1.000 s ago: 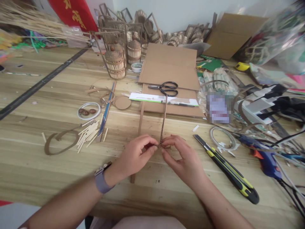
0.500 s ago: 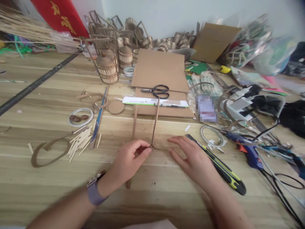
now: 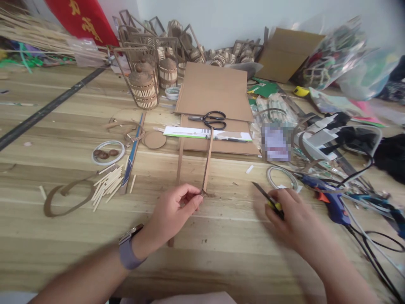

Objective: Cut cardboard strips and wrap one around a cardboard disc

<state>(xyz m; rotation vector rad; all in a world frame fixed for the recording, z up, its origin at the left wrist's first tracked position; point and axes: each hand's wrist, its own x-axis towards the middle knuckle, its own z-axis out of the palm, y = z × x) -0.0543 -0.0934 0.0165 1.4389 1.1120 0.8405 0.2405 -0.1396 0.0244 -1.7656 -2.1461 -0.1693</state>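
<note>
My left hand (image 3: 174,211) pinches the near end of a narrow brown cardboard strip (image 3: 208,162) between thumb and fingers. The strip stretches away from me to just below black-handled scissors (image 3: 213,120). Another brown strip (image 3: 180,162) lies to its left and passes under my left hand. My right hand (image 3: 294,215) is closed around a black-and-yellow utility knife (image 3: 265,195), its tip pointing up and left, apart from the strip. Most of the knife's handle is hidden by my fingers. Small brown scraps (image 3: 211,195) lie beside my left fingertips.
Cardboard sheets (image 3: 218,90) lie ahead, with a white-and-green strip (image 3: 190,132) on them. Pale sticks (image 3: 107,183) and a white ring (image 3: 122,157) holding brown balls are on the left. A blue glue gun (image 3: 335,207) with cables lies right. Small slatted buckets (image 3: 144,90) stand behind.
My right hand has moved right, away from the strip's end, and taken hold of the utility knife that lay on the table. My left hand still pinches the strip in nearly the same place.
</note>
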